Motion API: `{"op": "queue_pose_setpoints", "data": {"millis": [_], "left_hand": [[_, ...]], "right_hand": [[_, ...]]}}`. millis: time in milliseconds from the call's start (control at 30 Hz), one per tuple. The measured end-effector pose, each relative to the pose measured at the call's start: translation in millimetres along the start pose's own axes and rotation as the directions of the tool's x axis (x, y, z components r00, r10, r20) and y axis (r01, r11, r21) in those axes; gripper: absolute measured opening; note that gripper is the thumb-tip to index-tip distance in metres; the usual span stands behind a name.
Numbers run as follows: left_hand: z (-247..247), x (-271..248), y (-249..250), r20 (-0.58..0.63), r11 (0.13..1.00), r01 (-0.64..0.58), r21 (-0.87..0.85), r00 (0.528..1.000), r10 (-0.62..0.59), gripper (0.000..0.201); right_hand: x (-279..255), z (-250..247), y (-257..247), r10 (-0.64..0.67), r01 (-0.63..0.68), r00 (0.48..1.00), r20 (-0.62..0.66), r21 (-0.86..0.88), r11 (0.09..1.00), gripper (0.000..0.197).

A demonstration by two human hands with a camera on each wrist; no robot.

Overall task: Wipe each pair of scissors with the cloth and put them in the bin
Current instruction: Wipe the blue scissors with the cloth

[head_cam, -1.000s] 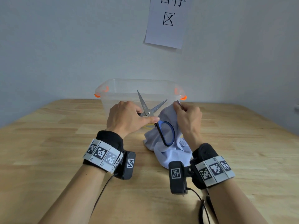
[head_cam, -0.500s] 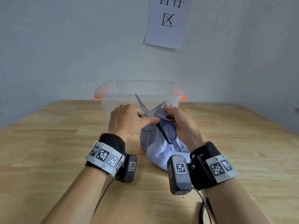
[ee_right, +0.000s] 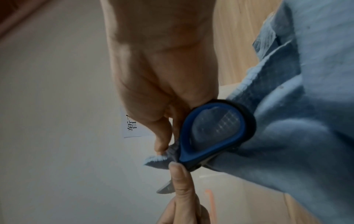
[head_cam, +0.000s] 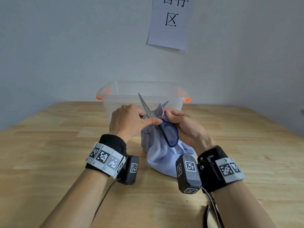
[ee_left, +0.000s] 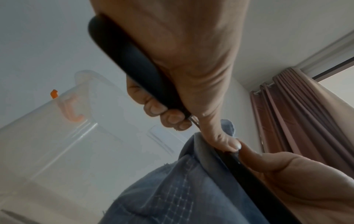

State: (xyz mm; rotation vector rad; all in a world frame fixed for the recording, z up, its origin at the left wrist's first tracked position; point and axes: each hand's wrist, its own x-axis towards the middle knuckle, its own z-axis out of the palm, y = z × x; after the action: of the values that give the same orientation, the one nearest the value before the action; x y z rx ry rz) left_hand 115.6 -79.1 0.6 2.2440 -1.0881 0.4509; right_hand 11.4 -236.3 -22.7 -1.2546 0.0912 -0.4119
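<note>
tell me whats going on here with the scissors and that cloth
A person is wiping a pair of scissors over a wooden table. The left hand grips one handle and holds the blades open. The right hand pinches a light blue cloth around one blade; the other blade is bare and points up. The clear bin stands just behind the hands. The scissors are not in it yet.
</note>
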Motion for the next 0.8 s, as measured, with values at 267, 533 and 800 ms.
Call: {"op": "queue_pose_setpoints", "data": {"millis": [267, 533, 800], "left_hand": [[4.5, -0.4, 4.5, 0.038, 1.000, 0.012, -0.004, 0.999, -0.012, 0.077], [3.9, -1.0, 5.8, 0.032, 1.000, -0.022, 0.015, 0.999, 0.021, 0.079], [2.4, -4.3, 10.3, 0.020, 0.994, -0.099, 0.038, 0.995, 0.098, 0.074]], "right_hand": [[1.5, 3.9, 5.8, -0.065, 0.040, 0.980, -0.188, -0.133, 0.990, 0.020], [-0.2, 4.7, 9.3, -0.047, 0.018, 0.995, -0.086, -0.310, 0.951, 0.044], [-1.8, 5.3, 9.2, -0.150, 0.099, 0.984, -0.092, -0.417, 0.904, 0.042]]}}
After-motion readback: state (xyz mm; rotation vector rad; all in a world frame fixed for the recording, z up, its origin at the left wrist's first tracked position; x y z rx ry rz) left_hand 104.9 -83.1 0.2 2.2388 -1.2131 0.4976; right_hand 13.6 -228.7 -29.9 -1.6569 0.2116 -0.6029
